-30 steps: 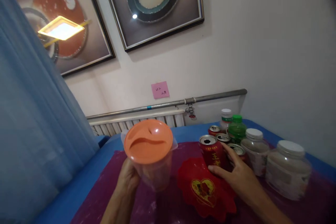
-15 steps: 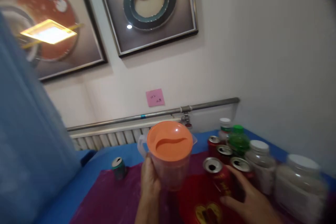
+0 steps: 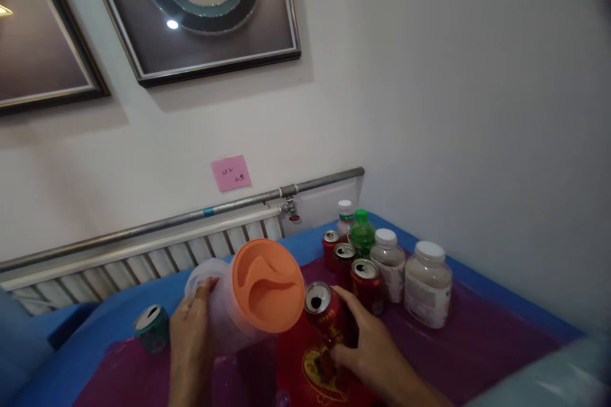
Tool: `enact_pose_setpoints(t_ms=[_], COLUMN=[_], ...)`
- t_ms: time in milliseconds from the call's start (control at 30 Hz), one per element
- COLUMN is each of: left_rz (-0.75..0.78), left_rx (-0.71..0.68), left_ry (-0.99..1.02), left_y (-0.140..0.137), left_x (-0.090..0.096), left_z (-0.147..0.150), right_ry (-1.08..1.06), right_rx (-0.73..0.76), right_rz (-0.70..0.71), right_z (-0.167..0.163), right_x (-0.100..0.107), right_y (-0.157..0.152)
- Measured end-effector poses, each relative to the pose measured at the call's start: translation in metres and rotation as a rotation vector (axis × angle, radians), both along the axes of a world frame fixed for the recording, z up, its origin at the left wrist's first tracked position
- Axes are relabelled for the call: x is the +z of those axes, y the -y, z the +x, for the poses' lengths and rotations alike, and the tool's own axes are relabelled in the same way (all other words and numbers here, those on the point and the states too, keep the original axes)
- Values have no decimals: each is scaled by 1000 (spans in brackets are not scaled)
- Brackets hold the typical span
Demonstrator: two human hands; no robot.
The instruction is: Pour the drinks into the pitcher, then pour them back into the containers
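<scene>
My left hand (image 3: 191, 324) is closed on the handle side of a clear plastic pitcher (image 3: 224, 321) with an orange lid (image 3: 268, 286). The pitcher tilts to the right, its lid close to an opened red can (image 3: 329, 311). Around that can are the thumb and fingers of my right hand (image 3: 365, 343); the can leans slightly left. Beneath it lies a red sheet (image 3: 293, 362) with a gold design. Just behind stand more opened red cans, the nearest being a red can (image 3: 366, 280).
A teal can (image 3: 151, 329) stands at left on the purple cloth (image 3: 114, 375). At right are clear jars with white lids (image 3: 428, 286), a green bottle (image 3: 363, 235) and a small white-capped bottle (image 3: 345, 216). A radiator (image 3: 191, 248) and a pipe (image 3: 162, 222) run along the wall.
The pitcher has gone from upright to tilted right, its lid now near the red can. My right hand stays at that can. The whole view has shifted to the right.
</scene>
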State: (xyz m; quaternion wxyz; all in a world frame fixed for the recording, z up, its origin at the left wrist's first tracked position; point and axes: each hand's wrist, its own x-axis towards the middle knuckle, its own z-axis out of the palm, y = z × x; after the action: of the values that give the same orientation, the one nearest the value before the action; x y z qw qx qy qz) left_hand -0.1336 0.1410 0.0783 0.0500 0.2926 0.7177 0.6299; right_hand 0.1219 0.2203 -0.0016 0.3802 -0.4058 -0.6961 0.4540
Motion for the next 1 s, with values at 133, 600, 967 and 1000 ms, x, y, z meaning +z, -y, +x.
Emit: enact_pose_setpoints(t_ms=[133,600,967,1000], left_rz=[-102,-225,-272,-269], left_rx=[16,174,188,184], left_ry=[-79,-26,-108,-111], left_y=[-2,4,17,18], left_x=[0,7,20,22], left_z=[5,14,29,30], right_ry=[-3,-76,-122,-115], right_rx=[27,90,96,101], right_rz=[21,-25,15,16], right_z=[1,-1,-4,-4], right_x=[5,-5,-4,-4], right_y=[5,4,8,8])
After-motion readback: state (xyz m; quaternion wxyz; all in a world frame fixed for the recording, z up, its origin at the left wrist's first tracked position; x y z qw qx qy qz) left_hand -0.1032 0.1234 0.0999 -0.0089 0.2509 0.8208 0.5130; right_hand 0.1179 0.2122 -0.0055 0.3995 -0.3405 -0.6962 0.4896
